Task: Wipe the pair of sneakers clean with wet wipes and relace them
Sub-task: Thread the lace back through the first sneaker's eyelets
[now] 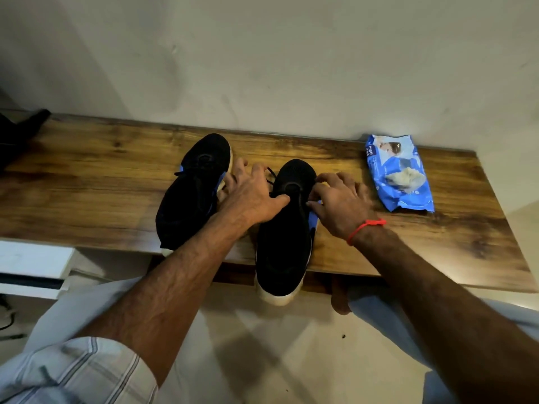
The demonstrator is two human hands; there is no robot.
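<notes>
Wipes pack [399,173], wipe protruding

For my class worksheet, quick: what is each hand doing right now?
Left hand: fingers spread, resting on the right sneaker, gripping nothing.
Right hand: fingers curled at that sneaker's laces; whether it pinches one cannot be told.

1. A wooden tabletop [87,182] with strong dark grain runs across the view against a plain pale wall [262,53];
2. a dark object [20,135], too shadowed to identify, lies at the tabletop's far left end;
3. a white unit [32,266] stands below at left;
4. the floor [248,345] underneath is pale, with a small dark speck [344,335].
</notes>
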